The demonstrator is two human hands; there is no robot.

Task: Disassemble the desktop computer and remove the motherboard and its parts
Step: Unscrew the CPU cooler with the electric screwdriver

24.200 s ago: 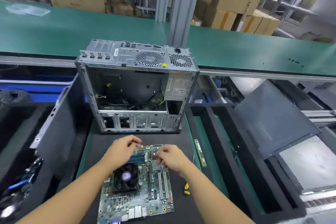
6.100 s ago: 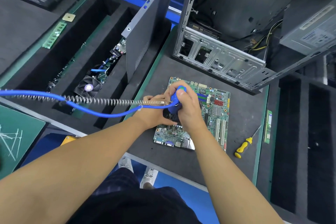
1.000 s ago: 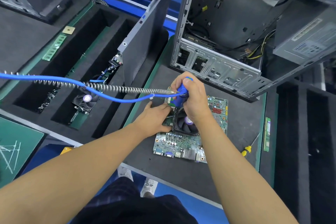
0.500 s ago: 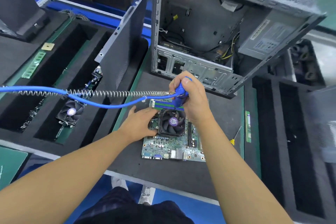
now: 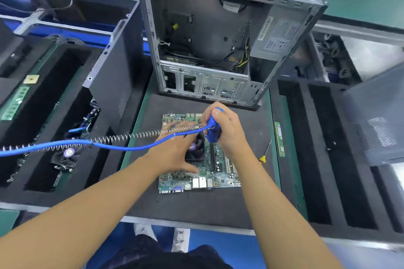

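One green motherboard [image 5: 220, 176], silver ports along its near edge and one black fan [image 5: 196, 152] at its middle, lies flat on the dark mat [image 5: 196, 206], the left hand [image 5: 175, 155] spread loose over it, the right hand [image 5: 229, 133] gripping one blue driver [image 5: 212, 134], with one open case [image 5: 203, 83] beyond.

Right hand [image 5: 227, 133] around blue screwdriver [image 5: 212, 131] over motherboard [image 5: 220, 179], left hand [image 5: 175, 150] flat beside fan [image 5: 196, 151].
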